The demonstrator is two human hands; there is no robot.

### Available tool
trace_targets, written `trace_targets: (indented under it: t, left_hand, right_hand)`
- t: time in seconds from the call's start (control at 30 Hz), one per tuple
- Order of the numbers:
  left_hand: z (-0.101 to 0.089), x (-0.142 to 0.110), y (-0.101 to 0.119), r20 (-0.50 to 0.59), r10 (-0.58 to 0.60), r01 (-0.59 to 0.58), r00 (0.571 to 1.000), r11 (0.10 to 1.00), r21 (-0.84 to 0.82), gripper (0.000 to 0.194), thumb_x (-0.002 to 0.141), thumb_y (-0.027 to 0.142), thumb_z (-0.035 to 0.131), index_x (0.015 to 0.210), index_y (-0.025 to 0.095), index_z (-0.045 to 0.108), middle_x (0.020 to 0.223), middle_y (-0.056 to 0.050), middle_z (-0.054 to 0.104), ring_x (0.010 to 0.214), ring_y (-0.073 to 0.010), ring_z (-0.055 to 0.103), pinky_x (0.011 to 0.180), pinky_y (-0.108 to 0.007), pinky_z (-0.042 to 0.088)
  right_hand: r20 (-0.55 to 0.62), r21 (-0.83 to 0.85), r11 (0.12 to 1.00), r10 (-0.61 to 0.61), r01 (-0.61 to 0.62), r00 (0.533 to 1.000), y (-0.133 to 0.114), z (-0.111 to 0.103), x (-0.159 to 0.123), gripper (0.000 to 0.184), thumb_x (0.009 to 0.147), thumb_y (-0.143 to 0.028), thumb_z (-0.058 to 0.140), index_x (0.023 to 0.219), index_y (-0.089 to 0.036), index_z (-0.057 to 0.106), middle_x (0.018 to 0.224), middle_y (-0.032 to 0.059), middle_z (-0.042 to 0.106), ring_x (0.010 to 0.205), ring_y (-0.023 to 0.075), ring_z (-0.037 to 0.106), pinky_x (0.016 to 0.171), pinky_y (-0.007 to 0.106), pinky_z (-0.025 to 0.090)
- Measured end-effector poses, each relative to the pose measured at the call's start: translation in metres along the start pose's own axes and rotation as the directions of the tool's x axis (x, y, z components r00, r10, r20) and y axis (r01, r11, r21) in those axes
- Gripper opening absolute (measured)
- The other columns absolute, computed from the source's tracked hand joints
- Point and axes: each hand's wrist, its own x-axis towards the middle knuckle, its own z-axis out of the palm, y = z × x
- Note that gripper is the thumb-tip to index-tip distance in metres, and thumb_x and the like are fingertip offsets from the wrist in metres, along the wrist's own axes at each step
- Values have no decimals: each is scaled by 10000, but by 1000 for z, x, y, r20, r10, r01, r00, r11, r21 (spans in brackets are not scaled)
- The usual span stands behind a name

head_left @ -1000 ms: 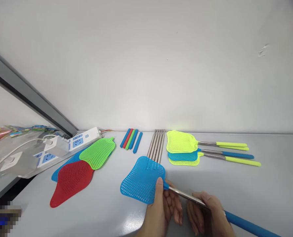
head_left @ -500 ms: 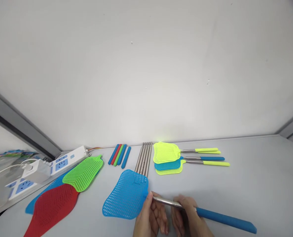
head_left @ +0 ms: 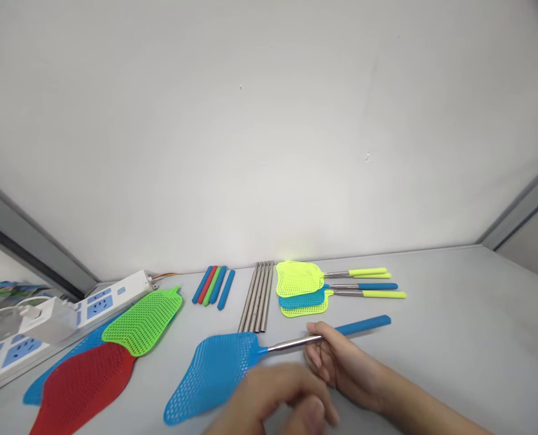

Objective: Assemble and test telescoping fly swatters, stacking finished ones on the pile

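Observation:
A blue plastic fly swatter (head_left: 210,374) lies tilted across the front of the table, its steel shaft (head_left: 291,344) and blue grip (head_left: 364,326) raised to the right. My right hand (head_left: 341,362) is closed around the shaft just below the grip. My left hand (head_left: 269,402) is blurred at the bottom edge, next to the lower corner of the mesh head. Behind them lie several steel rods (head_left: 257,297) and several coloured foam grips (head_left: 212,287). A stack of assembled swatters (head_left: 300,287) in yellow and blue sits to the right.
Overlapping green (head_left: 142,321), red (head_left: 83,386) and blue (head_left: 64,371) swatter heads lie at the left, beside a white power strip (head_left: 110,305) with a plugged-in adapter (head_left: 46,320). The grey table (head_left: 441,350) extends right to a white wall (head_left: 269,133).
The blue swatter has swung, its grip rising to the upper right and its head to the lower left. My left hand has moved off the shaft, and the view has shifted slightly.

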Motion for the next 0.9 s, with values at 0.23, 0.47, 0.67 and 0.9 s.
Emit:
trace_targets:
  t: [0.23,0.47,0.67,0.9]
  left_hand:
    - [-35,5,-35,-117,14,37,993,903,427,262,800,273,399,1035,245,510,1078,-39,503,987,-161,455,859,-288,345]
    - [-40,10,-61,-69,27,21,997,790,613,199,817,238,337,807,184,529,857,-31,527,840,-153,471,775,-290,358]
    - [-47,13,-67,-2,31,-20,1000,692,722,227,823,271,331,644,170,427,665,6,496,683,-131,452,704,-279,322]
    - [-32,17,-84,3,39,-31,999,718,696,250,835,275,303,624,170,387,628,-2,469,642,-131,405,633,-261,302]
  right_hand:
    - [50,-70,997,45,-41,998,-12,-3,8,410,762,-435,374,510,-129,482,392,-32,433,386,85,457,489,225,324]
    - [-106,-194,971,-163,140,981,-26,3,24,399,747,-354,443,434,-115,505,347,-28,407,349,64,390,424,210,292]
    - [-39,-217,938,-284,270,958,-27,-7,33,379,746,-317,481,427,-114,503,376,-15,432,364,76,402,407,222,294]
    - [-109,-202,939,-306,280,946,-23,-11,34,392,738,-318,484,393,-132,471,367,-3,446,376,83,403,415,229,313]
